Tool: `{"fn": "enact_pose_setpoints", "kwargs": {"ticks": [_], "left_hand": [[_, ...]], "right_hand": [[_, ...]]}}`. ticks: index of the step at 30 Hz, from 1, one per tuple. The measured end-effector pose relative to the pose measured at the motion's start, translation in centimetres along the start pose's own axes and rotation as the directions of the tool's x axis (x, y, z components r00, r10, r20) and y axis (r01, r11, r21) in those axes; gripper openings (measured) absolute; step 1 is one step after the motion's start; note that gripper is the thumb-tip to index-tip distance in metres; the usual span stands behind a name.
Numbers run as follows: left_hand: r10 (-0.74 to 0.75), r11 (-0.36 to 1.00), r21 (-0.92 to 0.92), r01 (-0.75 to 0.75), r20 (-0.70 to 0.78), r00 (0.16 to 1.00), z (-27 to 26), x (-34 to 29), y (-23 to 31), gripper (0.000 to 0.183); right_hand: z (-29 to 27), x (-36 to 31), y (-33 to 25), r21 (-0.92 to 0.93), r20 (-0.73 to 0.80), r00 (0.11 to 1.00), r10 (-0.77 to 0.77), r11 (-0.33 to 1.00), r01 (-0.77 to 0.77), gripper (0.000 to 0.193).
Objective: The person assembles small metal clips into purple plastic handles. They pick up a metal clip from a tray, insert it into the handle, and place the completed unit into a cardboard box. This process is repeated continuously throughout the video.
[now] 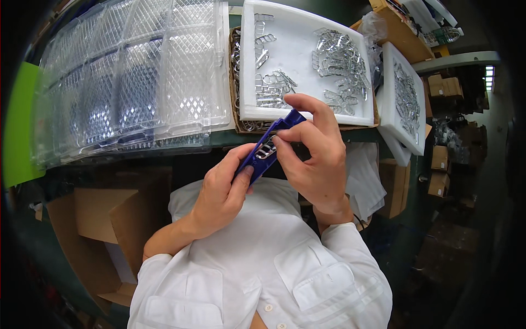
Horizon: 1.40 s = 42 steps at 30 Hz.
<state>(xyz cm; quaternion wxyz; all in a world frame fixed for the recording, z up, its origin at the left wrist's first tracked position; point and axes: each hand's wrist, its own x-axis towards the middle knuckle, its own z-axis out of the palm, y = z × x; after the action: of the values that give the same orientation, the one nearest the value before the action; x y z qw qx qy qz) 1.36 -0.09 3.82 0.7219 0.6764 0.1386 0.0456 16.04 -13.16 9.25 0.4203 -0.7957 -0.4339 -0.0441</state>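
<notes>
My left hand (222, 183) is closed round the lower end of a narrow blue plastic holder (257, 164), with the thumb on its face. The holder is tilted, its upper end leaning right, in front of my chest. In it lies a shiny metal piece with several openings (266, 149). My right hand (315, 151) comes from the right, thumb and index finger pinched at the upper end of that metal piece. The other fingers of this hand curl near the holder's top end. The fingertips partly hide the metal piece.
Beyond my hands, a white foam tray (298, 60) with loose metal pieces (339, 55) rests on a cardboard box of more metal parts. Clear plastic blister trays (137, 71) are stacked at left. Another foam tray (387, 93) leans at right. An opened carton (104, 214) stands lower left.
</notes>
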Motion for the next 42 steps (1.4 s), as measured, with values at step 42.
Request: {"fn": "enact_pose_setpoints", "kwargs": {"ticks": [42], "left_hand": [[-0.097,0.954,-0.263,0.141,0.173,0.98,-1.5,2.1,0.0,0.037]], "right_hand": [[3.2,-2.5,2.9,0.609,0.155,0.882,0.445,0.66,-0.44,0.031]]}}
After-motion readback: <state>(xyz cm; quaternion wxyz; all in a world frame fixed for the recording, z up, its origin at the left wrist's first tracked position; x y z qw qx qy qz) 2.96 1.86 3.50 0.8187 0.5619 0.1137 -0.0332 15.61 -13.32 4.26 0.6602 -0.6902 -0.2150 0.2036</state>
